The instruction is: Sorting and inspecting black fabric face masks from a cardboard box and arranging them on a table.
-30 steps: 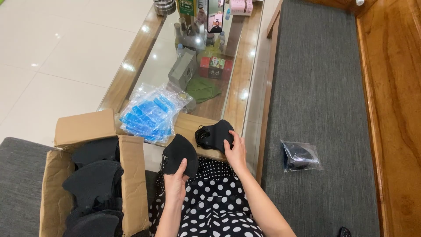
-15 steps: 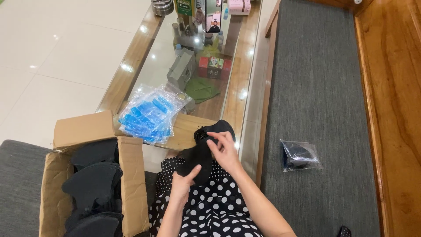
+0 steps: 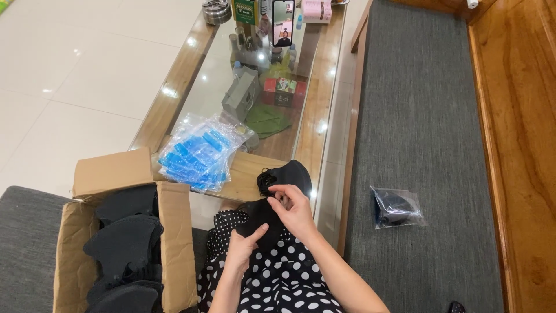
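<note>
Fingers of my right hand (image 3: 295, 210) hide most of the pinch, but they close on the upper edge of the black face mask (image 3: 260, 217) lying over my lap, just below a second black mask (image 3: 288, 175) that rests on the glass table's wooden edge (image 3: 249, 174). My left hand (image 3: 243, 249) clamps the mask's lower end, thumb on top. Black on black, its folds and ear loops are hard to make out. Its long axis runs from my left hand up and away towards my right. Half a second ago my left hand sat lower and the mask hung looser; now it is drawn straighter. The cardboard box (image 3: 174, 243) of masks is cut off at the bottom edge.
</note>
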